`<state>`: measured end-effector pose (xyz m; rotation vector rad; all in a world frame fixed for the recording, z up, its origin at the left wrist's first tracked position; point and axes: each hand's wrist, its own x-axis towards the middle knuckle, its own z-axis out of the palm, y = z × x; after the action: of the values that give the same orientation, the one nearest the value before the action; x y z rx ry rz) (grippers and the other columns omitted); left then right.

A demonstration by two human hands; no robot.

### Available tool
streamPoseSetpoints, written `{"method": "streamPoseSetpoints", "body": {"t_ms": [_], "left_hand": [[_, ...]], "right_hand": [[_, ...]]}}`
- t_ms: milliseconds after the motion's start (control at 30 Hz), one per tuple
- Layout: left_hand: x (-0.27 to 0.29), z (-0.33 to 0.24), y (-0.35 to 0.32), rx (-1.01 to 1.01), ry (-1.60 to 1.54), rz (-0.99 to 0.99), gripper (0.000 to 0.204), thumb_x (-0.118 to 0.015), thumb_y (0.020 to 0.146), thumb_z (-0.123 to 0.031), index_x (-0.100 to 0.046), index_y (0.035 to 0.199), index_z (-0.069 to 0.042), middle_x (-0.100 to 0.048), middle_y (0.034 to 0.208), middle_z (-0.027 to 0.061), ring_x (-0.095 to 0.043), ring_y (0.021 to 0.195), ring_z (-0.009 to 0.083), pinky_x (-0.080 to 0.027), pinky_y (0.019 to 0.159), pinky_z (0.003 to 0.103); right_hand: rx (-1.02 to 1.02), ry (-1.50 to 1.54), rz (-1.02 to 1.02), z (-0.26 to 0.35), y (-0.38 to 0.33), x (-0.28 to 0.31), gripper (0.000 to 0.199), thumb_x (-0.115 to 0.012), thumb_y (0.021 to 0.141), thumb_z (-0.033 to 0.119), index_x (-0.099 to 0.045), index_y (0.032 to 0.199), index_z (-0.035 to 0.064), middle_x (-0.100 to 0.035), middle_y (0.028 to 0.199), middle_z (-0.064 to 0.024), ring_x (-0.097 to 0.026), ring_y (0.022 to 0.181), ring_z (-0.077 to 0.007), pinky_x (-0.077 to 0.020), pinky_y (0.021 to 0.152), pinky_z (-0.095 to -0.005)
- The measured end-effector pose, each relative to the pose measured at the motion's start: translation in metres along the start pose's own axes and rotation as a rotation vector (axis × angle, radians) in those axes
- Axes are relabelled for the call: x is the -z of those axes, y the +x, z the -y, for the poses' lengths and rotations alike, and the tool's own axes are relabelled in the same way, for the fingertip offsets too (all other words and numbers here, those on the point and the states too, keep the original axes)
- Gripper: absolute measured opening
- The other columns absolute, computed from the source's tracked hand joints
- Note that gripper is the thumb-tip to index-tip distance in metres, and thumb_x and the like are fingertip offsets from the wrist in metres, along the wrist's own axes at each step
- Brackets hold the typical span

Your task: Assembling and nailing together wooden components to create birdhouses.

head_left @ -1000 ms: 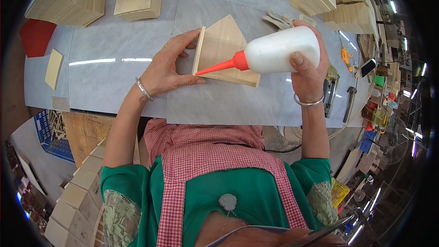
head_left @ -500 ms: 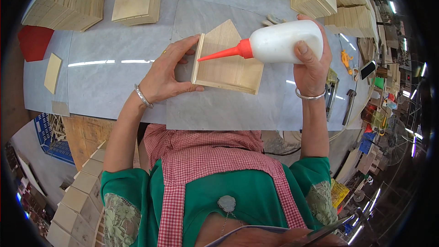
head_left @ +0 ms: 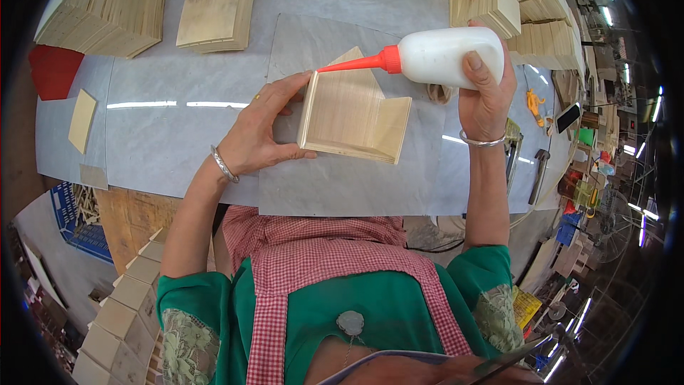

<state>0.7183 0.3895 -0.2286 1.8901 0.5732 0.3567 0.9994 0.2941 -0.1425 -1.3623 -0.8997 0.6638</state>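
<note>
My left hand (head_left: 260, 128) grips the left side of a small wooden box frame (head_left: 345, 110), thumb at its near corner and fingers at its far corner. The frame has a pointed back panel and raised side walls. My right hand (head_left: 488, 93) is wrapped round a white glue bottle (head_left: 445, 55) with a long red nozzle, tilted nearly level. The nozzle's tip is at the far end of the frame's left wall edge, close to my left fingertips. Whether glue is coming out is too small to tell.
Stacks of thin wooden panels stand at the far left (head_left: 107, 11), far middle (head_left: 216, 11) and far right (head_left: 491, 11). A hammer (head_left: 539, 177), orange-handled scissors (head_left: 534, 105) and a phone (head_left: 568, 118) lie at right. Finished-looking wooden boxes (head_left: 117, 321) are lined up at lower left.
The glue bottle's nozzle tip has moved along the frame's left wall edge, from its middle to its far end. My left hand keeps its hold on the frame.
</note>
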Motion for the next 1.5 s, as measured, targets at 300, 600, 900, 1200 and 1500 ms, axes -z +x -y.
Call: {"method": "streamPoseSetpoints", "body": {"t_ms": [300,600,900,1200,1500], "left_hand": [[-0.002,0.003,0.000,-0.033,0.011,-0.024,0.101,-0.087,0.057,-0.031,-0.035,0.142,-0.017,-0.046,0.136,0.0091,-0.050,0.116,0.0262,-0.048,0.093,0.038],[-0.001,-0.001,0.001,-0.006,-0.002,-0.017,0.101,-0.087,0.057,-0.031,-0.034,0.143,-0.017,-0.045,0.136,0.0098,-0.051,0.116,0.0258,-0.047,0.093,0.038],[-0.001,0.001,0.000,-0.022,0.014,-0.013,0.101,-0.087,0.057,-0.032,-0.034,0.143,-0.017,-0.045,0.137,0.0098,-0.052,0.116,0.0255,-0.047,0.093,0.038],[-0.001,-0.001,0.000,-0.007,0.010,-0.036,0.102,-0.088,0.054,-0.029,-0.038,0.141,-0.010,-0.050,0.131,0.0097,-0.051,0.113,0.0236,-0.044,0.094,0.034],[-0.003,0.002,0.000,-0.050,0.046,-0.058,0.101,-0.088,0.055,-0.030,-0.038,0.141,-0.014,-0.051,0.131,0.0093,-0.053,0.113,0.0232,-0.047,0.091,0.035]], "right_hand": [[-0.186,0.200,-0.029,0.004,-0.040,0.003,0.062,-0.075,0.077,0.030,-0.049,0.123,-0.0021,-0.055,0.109,-0.0088,-0.054,0.101,-0.0169,-0.0445,0.089,-0.0313],[-0.196,0.078,0.010,0.013,-0.058,-0.007,0.066,-0.079,0.073,0.033,-0.050,0.122,0.0000,-0.055,0.110,-0.0072,-0.054,0.100,-0.0160,-0.0436,0.089,-0.0300],[-0.140,0.021,0.008,0.019,-0.061,0.002,0.060,-0.078,0.076,0.028,-0.051,0.121,-0.0002,-0.056,0.109,-0.0077,-0.054,0.100,-0.0160,-0.0441,0.088,-0.0296],[-0.115,0.008,-0.025,0.026,-0.070,0.025,0.057,-0.077,0.076,0.024,-0.051,0.121,-0.0013,-0.057,0.106,-0.0068,-0.055,0.097,-0.0143,-0.0442,0.086,-0.0269],[-0.112,-0.034,-0.103,0.034,-0.081,0.056,0.056,-0.076,0.076,0.023,-0.052,0.120,-0.0017,-0.057,0.104,-0.0058,-0.055,0.094,-0.0131,-0.0437,0.085,-0.0260]]}}
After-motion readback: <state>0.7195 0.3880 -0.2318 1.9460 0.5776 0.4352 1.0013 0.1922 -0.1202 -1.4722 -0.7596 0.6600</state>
